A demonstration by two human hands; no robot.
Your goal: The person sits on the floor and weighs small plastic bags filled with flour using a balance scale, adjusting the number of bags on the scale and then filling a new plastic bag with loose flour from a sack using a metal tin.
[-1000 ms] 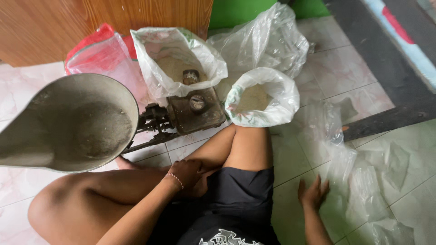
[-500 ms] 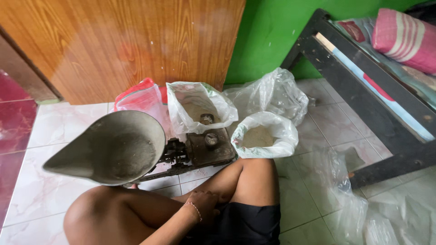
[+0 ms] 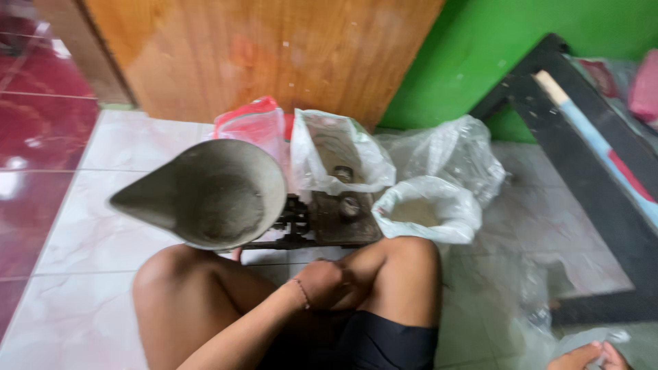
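The person sits on the pale tiled floor [image 3: 75, 205] with knees drawn up, close against a balance scale [image 3: 322, 223] so that its grey metal scoop pan [image 3: 205, 192] hangs over the left knee; the pan's spout points away to the left and a dusting of greyish powder lies in its bowl. The left hand [image 3: 322, 282] rests between the legs, fingers curled loosely inward against the right shin, closed on nothing that can be seen; whether something small lies inside the curl cannot be told. The right hand [image 3: 589, 358] is cut off at the bottom right corner, touching crumpled clear plastic [image 3: 541, 322] on the floor; whether it pinches the film or merely lies on it is unclear. Just beyond the right knee stands an open clear bag of pale grain or powder [image 3: 428, 209], its mouth rolled back for easy reach; behind the scale stand another opened white bag [image 3: 336, 154], a red bag [image 3: 250, 123] and an empty-looking clear bag [image 3: 452, 151]. The scale's weights are blurred.
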